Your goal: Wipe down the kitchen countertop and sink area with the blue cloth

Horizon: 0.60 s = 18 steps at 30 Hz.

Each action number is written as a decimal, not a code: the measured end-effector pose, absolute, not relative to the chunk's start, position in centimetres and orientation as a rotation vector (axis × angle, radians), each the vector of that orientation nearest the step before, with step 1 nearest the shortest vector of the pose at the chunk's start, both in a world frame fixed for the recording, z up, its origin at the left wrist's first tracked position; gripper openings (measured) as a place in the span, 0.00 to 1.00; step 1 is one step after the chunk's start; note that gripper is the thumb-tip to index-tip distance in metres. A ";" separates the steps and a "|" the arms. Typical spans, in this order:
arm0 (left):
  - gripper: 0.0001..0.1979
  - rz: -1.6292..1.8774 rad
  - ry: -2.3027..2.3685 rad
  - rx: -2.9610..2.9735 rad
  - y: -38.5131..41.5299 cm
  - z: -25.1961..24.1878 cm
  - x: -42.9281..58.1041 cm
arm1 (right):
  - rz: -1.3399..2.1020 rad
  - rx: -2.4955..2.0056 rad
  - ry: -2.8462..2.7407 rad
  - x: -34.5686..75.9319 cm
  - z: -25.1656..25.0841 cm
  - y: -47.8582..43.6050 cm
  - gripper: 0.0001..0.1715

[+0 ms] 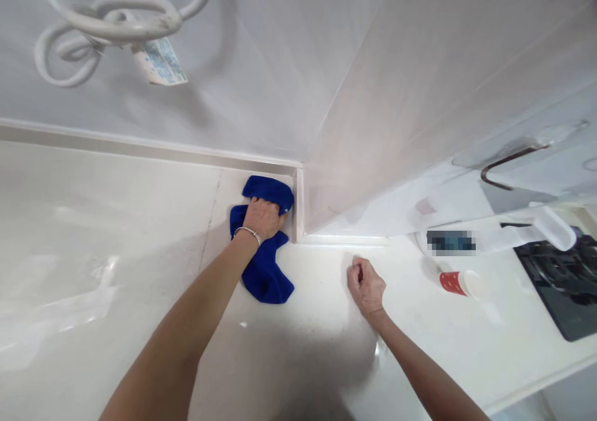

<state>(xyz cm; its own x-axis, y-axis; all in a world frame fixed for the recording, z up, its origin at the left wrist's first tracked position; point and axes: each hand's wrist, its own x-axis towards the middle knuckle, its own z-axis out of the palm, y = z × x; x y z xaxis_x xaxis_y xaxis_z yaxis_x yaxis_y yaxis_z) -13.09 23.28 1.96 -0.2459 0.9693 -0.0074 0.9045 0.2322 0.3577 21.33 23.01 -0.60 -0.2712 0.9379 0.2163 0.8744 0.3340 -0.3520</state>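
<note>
Your blue cloth [263, 272] lies at the back edge of the white counter [116, 222]. It sits right in the corner where the wall [354, 160] sticks out. The cloth is deep blue, soft and fuzzy. It is all bunched up, not flat. One lump is pushed into the corner and a floppy end points back toward you.

Your left hand [263, 217] is on top of the cloth. The fingers are curled around it and press it down against the little raised strip by the wall. There is a thin bracelet [248, 231] on that wrist. It looks like you are wiping the corner. I think the next rub needs a firm push, with the cloth tucked tight into the crack, and the floppy end pulled in under your palm.

Your right hand [366, 284] rests on the counter nearer the front edge, well apart from the cloth. It is curled in a loose fist and I see nothing in it.

Farther toward the right edge, a red and white paper cup [459, 282] lies on its side. Past it is a black stove top [559, 284]. High on the back wall hangs a looped white cord [112, 26] with a tag [161, 63].
</note>
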 end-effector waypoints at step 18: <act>0.20 0.469 2.313 1.660 21.2 2.5 -9.8 | 0.203 -1.567 -2.234 21.5 -1.7 23.4 0.17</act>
